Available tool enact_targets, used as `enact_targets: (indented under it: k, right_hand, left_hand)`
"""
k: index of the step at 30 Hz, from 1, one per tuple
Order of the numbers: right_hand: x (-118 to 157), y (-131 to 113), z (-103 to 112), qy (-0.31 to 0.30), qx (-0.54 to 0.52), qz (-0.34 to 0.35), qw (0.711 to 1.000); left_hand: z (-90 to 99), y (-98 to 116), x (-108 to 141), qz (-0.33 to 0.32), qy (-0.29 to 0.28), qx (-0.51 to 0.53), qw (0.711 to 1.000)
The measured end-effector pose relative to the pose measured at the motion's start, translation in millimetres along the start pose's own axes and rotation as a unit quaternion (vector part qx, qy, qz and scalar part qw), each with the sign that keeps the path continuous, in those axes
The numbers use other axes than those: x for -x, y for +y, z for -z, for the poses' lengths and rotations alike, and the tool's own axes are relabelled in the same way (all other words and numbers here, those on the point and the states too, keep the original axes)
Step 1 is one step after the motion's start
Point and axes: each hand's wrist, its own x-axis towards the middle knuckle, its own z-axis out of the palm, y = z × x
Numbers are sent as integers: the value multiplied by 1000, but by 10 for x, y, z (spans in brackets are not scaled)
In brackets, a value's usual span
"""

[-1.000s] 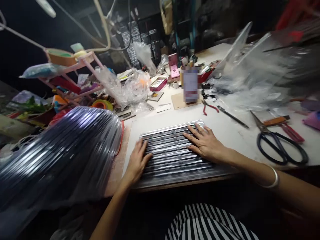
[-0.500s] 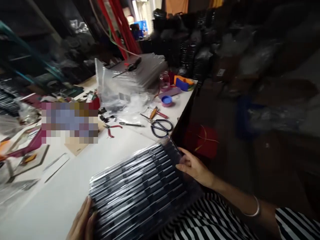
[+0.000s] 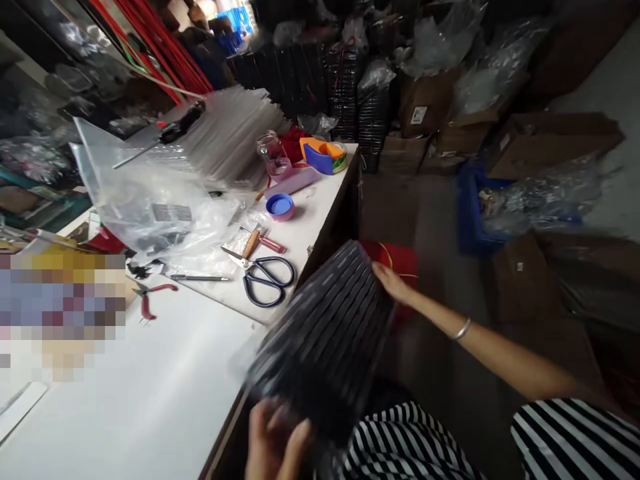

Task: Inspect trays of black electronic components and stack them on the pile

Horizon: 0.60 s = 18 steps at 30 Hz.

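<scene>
Beside the white tabletop (image 3: 155, 373), your left hand (image 3: 277, 437) and right hand (image 3: 393, 283) grip opposite ends of a black, ridged, plastic-wrapped panel (image 3: 325, 327). Its long axis and ridges slant from your left hand up and away to the right. Dark-blue-handled metal scissors (image 3: 249, 265) lie near its left side; a red object (image 3: 401, 253) sits partly behind it. Farther right stands a blue plastic crate (image 3: 467, 213).

No text can be read: the white label (image 3: 419, 115) on a brown cardboard box (image 3: 437, 97) at the back is too small to decipher.
</scene>
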Motion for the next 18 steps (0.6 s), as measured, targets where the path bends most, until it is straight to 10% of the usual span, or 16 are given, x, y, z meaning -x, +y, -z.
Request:
enact_targets:
  k: [3, 8, 13, 18]
  right_hand:
    - [-552, 258, 569, 25, 99, -33, 994]
    - [-1302, 617, 960, 3, 224, -77, 972]
    - [-1646, 1006, 877, -17, 287, -97, 953]
    - [-1840, 1269, 968, -50, 280, -121, 951]
  left_hand:
    - [-1041, -139, -331, 133, -141, 155, 969]
    - [-2161, -559, -866, 241, -160, 190, 938]
    - [-2628, -855, -1140, 292, -137, 176, 930]
    - [-2661, -998, -1293, 286, -140, 114, 941]
